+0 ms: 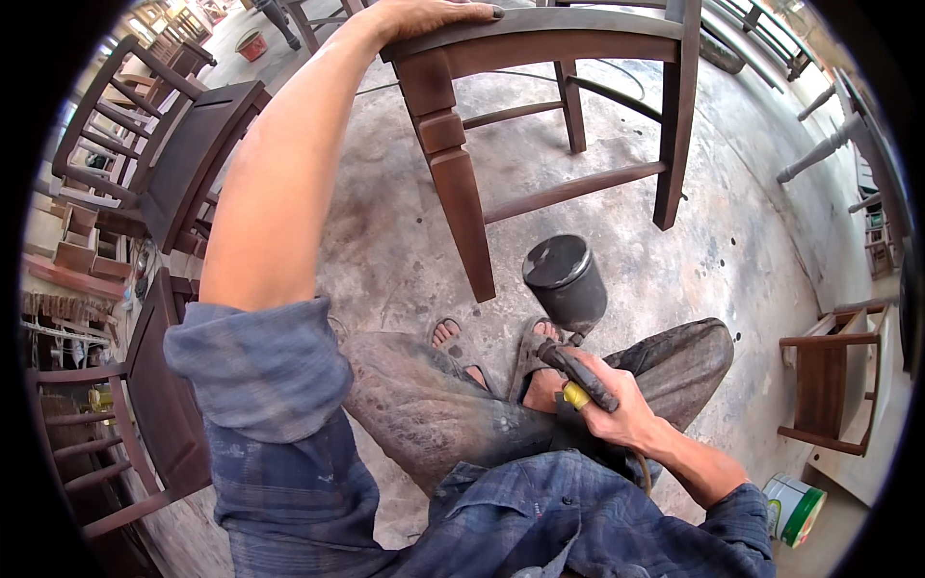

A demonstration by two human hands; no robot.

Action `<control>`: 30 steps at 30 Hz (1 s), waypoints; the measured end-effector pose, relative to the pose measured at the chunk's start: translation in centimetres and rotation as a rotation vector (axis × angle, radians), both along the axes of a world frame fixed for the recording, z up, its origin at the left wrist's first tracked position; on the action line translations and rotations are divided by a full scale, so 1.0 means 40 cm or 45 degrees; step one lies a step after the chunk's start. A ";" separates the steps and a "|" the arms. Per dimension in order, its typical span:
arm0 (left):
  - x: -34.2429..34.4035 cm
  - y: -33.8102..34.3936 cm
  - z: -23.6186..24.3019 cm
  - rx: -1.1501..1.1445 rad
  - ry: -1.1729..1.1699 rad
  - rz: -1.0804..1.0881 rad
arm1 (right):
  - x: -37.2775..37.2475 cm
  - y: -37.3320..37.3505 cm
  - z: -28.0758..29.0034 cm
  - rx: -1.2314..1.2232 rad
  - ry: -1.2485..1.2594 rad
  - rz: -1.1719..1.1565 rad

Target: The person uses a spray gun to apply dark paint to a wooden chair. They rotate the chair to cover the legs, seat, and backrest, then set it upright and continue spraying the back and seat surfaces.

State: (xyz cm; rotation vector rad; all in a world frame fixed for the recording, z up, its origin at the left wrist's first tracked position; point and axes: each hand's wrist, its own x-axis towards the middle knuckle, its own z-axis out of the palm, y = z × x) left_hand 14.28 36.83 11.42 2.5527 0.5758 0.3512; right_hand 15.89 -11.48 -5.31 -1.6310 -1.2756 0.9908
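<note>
My left hand [438, 17] lies on the top edge of a dark brown wooden chair [559, 48], at the corner above its tapered front leg [462, 193]. One finger stretches along the edge; the upper border cuts off part of the hand. Low in the middle, my right hand [617, 400] is wrapped round the handle of a spray gun [583, 376]. The gun's dark cup [568, 284] sits beyond the hand, near the chair's front leg and apart from it. Yellow tape or a yellow fitting [575, 395] shows beside my fingers, and a hose [644, 472] hangs below them.
Brown chairs [178, 154] crowd the left side. At right are grey turned legs [819, 154], a small brown wooden piece [824, 385] and a white-and-green bucket [795, 511]. A red bucket [251, 45] stands far left on the stained concrete floor [385, 212]. My sandalled feet are below the chair.
</note>
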 end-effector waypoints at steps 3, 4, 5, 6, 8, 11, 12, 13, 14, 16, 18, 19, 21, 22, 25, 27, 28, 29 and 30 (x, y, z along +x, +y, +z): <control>0.006 0.001 -0.008 -0.013 -0.006 -0.019 | 0.011 0.020 0.050 0.085 -0.031 -0.046; 0.006 0.001 -0.009 -0.018 -0.004 -0.017 | 0.017 0.029 0.063 0.129 -0.030 -0.048; -0.004 0.007 0.009 0.001 0.008 0.003 | 0.022 0.046 0.083 0.180 -0.016 -0.056; -0.002 0.008 0.005 0.016 0.002 -0.009 | 0.024 0.060 0.106 0.207 -0.016 -0.085; 0.000 0.008 -0.001 0.050 -0.007 -0.032 | 0.024 0.087 0.147 0.240 0.010 -0.168; 0.001 -0.003 -0.016 -0.017 -0.009 -0.036 | 0.033 0.114 0.176 0.309 -0.028 -0.219; -0.005 -0.007 -0.007 -0.001 -0.004 -0.027 | 0.035 0.121 0.183 0.335 0.023 -0.236; -0.011 -0.011 0.002 0.016 0.002 -0.017 | 0.033 0.128 0.189 0.362 0.059 -0.263; -0.007 -0.011 -0.001 0.022 0.011 -0.016 | 0.034 0.132 0.190 0.379 0.097 -0.298; -0.005 -0.009 -0.006 0.034 0.002 -0.042 | 0.039 0.139 0.188 0.382 0.082 -0.299; 0.005 -0.020 -0.013 0.028 -0.001 -0.060 | 0.045 0.131 0.181 0.368 -0.001 -0.288; 0.010 -0.024 -0.017 0.020 0.003 -0.060 | 0.049 0.120 0.176 0.355 -0.074 -0.270; -0.007 -0.029 -0.001 0.034 0.013 -0.033 | 0.044 0.107 0.165 0.353 -0.158 -0.235; -0.013 -0.032 0.006 0.042 0.015 -0.022 | 0.040 0.097 0.155 0.350 -0.130 -0.232; -0.005 -0.039 0.004 0.047 0.026 -0.013 | 0.037 0.077 0.138 0.328 -0.069 -0.247; 0.004 -0.034 -0.003 0.029 0.024 -0.022 | 0.039 0.080 0.151 0.320 -0.035 -0.286; 0.006 -0.031 -0.009 0.008 0.015 -0.031 | 0.044 0.083 0.160 0.315 -0.018 -0.305; 0.001 -0.021 -0.009 -0.004 0.005 -0.033 | 0.051 0.092 0.170 0.283 0.027 -0.312; -0.006 -0.010 -0.009 0.021 -0.016 -0.060 | 0.052 0.103 0.174 0.306 0.035 -0.309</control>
